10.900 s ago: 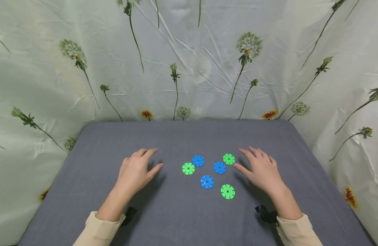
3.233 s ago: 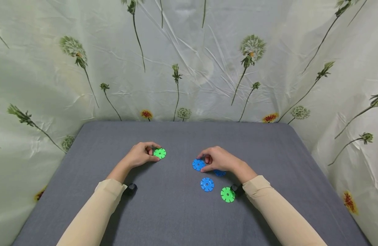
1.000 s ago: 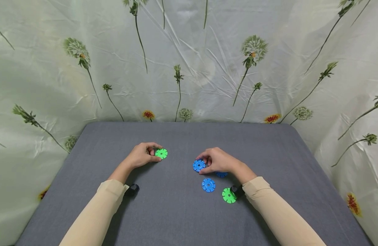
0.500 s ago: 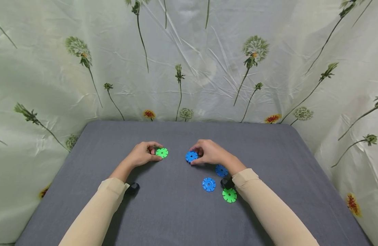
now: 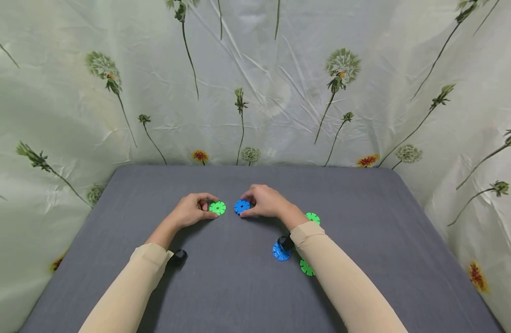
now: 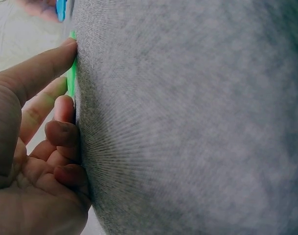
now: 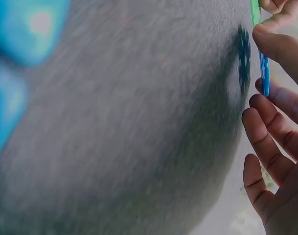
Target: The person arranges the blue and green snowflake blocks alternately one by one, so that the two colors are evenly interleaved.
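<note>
In the head view my left hand pinches a green notched plastic disc between thumb and finger. The left wrist view shows that green disc edge-on, at the grey cloth. My right hand pinches a blue notched disc just right of the green one, a small gap between them. Seen from the right wrist, the blue disc stands off the cloth, with its shadow beside it. The other fingers of the right hand are loosely bent.
A green disc, a blue disc and another green disc lie on the grey table, partly covered by my right forearm. One more blue disc is hidden there. A flowered curtain stands behind.
Both hands were empty at first; the left then took a green disc and carried it left. Since half a second ago, the right hand has brought its blue disc left, close to the green one.
</note>
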`<state>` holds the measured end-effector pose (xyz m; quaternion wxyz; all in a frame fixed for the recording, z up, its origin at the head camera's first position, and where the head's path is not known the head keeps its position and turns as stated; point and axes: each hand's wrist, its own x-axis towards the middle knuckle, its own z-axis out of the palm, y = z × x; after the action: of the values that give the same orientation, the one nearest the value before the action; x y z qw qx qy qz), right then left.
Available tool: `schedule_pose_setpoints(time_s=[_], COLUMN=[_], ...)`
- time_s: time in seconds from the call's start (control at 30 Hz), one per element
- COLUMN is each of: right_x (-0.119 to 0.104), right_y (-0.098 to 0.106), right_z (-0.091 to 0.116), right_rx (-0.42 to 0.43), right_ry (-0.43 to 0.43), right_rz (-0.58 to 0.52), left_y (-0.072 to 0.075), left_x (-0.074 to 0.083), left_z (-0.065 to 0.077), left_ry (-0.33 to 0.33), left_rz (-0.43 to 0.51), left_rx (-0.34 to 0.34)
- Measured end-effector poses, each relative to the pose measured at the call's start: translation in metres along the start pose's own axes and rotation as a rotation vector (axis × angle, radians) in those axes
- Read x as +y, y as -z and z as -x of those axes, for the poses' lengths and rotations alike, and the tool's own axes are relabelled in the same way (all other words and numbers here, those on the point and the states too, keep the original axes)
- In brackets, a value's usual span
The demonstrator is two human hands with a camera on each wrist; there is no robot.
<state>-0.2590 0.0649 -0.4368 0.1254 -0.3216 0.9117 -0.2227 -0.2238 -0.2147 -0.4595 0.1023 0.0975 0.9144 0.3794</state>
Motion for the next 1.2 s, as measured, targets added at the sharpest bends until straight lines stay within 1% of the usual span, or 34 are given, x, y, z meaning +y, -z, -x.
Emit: schedule_pose_setpoints(time_s=[0.17, 0.3, 0.47, 0.57, 0.73, 1.2], right_x=[-0.005, -0.005, -0.008, -0.012, -0.016, -0.013], right_y=[-0.005, -0.007, -0.012, -0.015, -0.017, -0.016], right_z=[-0.006, -0.008, -0.009, -0.011, -0.013, -0.010], right_rx=[0.004, 0.012, 0.027, 0.023, 0.016, 0.046], right_ry=[-0.003, -0.011, -0.026, -0.043, -0.061, -0.103], right_rz=[0.046, 0.069, 0.061, 0.045, 0.051, 0.038], left_y=[0.001, 0.001, 0.000, 0.000, 0.001, -0.002], left_x=[0.000, 0.001, 0.000, -0.002, -0.005, 0.000], left_z=[0.000, 0.000, 0.001, 0.003, 0.005, -0.001], left_ry=[-0.002, -0.009, -0.009, -0.004, -0.010, -0.004], left_rz=[-0.016, -0.026, -0.009, -0.005, -0.013, -0.024], left_rx=[0.013, 0.013, 0.006, 0.008, 0.010, 0.002])
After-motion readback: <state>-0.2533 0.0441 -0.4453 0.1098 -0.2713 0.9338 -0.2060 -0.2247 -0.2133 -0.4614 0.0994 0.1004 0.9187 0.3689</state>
